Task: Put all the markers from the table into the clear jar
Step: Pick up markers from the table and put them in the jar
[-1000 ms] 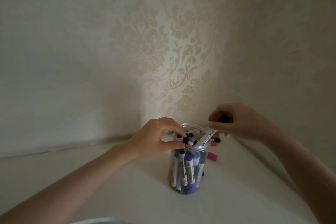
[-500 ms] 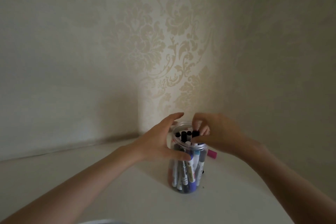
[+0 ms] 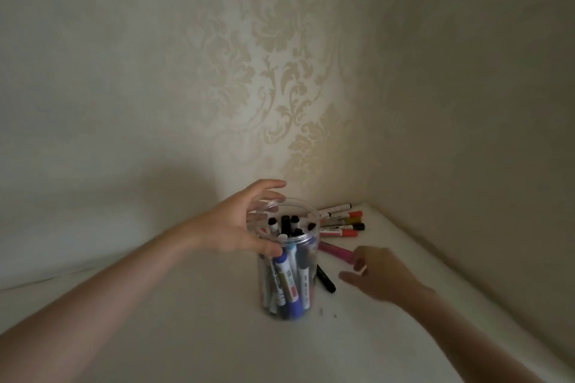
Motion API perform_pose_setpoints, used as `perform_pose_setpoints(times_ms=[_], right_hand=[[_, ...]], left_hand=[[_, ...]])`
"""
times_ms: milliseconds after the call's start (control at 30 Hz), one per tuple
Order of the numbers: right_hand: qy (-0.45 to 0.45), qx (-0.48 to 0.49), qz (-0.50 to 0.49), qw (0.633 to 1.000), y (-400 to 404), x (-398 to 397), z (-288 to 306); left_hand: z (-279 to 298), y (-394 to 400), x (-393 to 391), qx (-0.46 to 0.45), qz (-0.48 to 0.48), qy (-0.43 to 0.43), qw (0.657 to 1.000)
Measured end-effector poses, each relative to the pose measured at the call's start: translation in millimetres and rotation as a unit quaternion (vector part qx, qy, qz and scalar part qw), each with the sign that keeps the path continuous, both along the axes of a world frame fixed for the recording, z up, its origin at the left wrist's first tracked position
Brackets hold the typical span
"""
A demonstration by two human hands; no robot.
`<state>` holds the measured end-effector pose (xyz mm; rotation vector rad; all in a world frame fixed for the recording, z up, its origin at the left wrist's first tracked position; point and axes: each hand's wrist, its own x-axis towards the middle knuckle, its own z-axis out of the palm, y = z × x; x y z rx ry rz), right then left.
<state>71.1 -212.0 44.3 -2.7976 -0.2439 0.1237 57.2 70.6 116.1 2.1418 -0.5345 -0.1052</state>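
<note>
The clear jar [image 3: 287, 261] stands upright on the white table [image 3: 186, 336], close to the corner where the two papered walls [image 3: 280, 71] meet, and it is already crowded with markers standing on end, their dark caps showing just below the rim. The left hand [image 3: 239, 224] wraps round the jar's upper part from the left side: the thumb lies across the front of the jar just under the rim, while the fingers curve round behind the rim, so it has the jar in its grasp. The right hand [image 3: 378, 275] is to the right of the jar and lower than its rim, apart from the glass, with its fingers loosely stretched toward the jar and nothing in them; the hand is blurred, so the exact lie of each finger is hard to read. A black marker [image 3: 325, 281] lies on the table just beside the jar's right side, between the jar and the right hand's fingertips. A pink marker [image 3: 336, 250] lies a little farther right of the jar, just above that hand. Behind the jar and to its right, toward the corner, a small heap of markers [image 3: 340, 222] with red, orange, black and yellowish caps lies flat.
</note>
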Motion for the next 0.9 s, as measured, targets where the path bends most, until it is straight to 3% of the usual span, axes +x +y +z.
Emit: perform_pose_setpoints(times_ms=[33,133,267,333,433,533,600,767,900], right_hand=[[0.017,0.014,-0.015,1.0,7,-3,-19],[-0.072,0.045,-0.032,0.996,27,1,-53],[-0.1,0.086,-0.01,0.991,35,12,-46],[-0.133,0.169,-0.03,0.976,23,17,-16],[-0.223,0.302,-0.042,0.926,3,14,62],[-0.305,0.379,-0.014,0.874,4,1,137],[-0.323,0.397,0.033,0.859,24,-6,162],[-0.243,0.235,0.124,0.933,86,-4,137],[-0.214,0.212,0.117,0.946,96,9,114]], left_hand=[[1,2,1,0.007,0.0,0.007,1.0],[5,4,1,0.014,0.003,0.028,1.0],[-3,-6,-6,0.023,0.014,0.032,0.999],[-9,-12,-9,0.031,0.048,0.018,0.998],[-14,-15,-8,0.001,0.077,0.012,0.997],[-13,-12,-4,-0.024,0.071,0.026,0.997],[-12,-11,-2,-0.034,0.058,0.034,0.997],[-15,-8,-3,-0.029,0.056,0.005,0.998],[-14,-7,-8,-0.025,0.047,-0.071,0.996]])
